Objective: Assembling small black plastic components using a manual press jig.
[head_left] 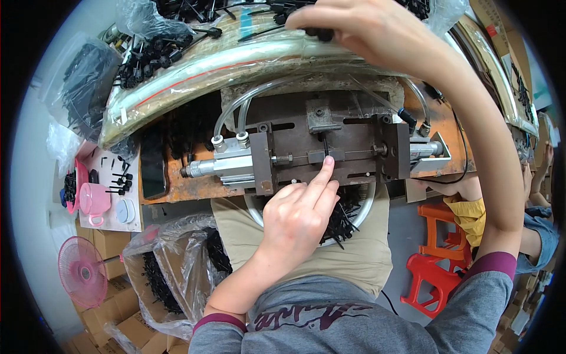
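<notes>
Apparently touching a slim black rod (325,143) in the metal fixture (289,141) with the left hand (299,217), index extended and others bent; lying lengthwise straight ahead of that finger, well short of the right hand (356,22). Cannot tell whether pinching anything there, nor make out the rod's near end under the fingertip

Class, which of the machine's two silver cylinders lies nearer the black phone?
The left silver cylinder; the black phone lies off its outer end, while the right silver cylinder sits across the brown plate.
</notes>
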Motion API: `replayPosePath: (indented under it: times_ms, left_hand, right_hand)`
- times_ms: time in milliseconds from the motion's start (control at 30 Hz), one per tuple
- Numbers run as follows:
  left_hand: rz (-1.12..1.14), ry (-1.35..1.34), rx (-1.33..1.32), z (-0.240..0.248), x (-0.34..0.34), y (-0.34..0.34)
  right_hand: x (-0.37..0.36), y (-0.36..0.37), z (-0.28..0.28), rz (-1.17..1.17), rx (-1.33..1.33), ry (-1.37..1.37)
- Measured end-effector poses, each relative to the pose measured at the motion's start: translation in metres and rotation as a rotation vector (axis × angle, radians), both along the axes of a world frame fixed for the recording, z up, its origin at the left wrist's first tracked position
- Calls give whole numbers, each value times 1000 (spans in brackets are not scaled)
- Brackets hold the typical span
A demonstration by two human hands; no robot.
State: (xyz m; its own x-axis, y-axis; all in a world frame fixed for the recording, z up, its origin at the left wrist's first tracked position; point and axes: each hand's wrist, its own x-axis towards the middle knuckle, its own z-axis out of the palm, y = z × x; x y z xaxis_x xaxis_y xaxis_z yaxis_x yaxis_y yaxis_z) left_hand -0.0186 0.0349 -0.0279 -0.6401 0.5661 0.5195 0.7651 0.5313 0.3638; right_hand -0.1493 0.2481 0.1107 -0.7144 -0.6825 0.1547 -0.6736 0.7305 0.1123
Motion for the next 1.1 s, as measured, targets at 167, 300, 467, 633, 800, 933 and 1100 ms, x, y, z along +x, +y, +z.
replayPosePath:
  times_ms: [167,300,467,633,800,933,1100]
  left_hand:
    - [0,-2,-5,-1,0,-1]
    - [-23,0,24,0,0,-4]
    - [-106,-86,107,12,9,-11]
    - [-224,-194,133,28,18,-19]
    - [-160,-164,215,41,11,-21]
    - [-119,-108,284,45,3,-20]
    - [-97,-84,331,45,-2,-17]
  right_hand:
    - [-6,0,-3,30,-31,96]
    - [1,6,14,-90,-340,-27]
    - [-1,23,19,-349,-933,-112]
    - [-14,63,22,-349,-1385,-243]
    - [-11,65,19,-398,-1601,-274]
    - [4,47,16,-396,-1428,-73]
    - [3,55,15,-338,-1480,19]
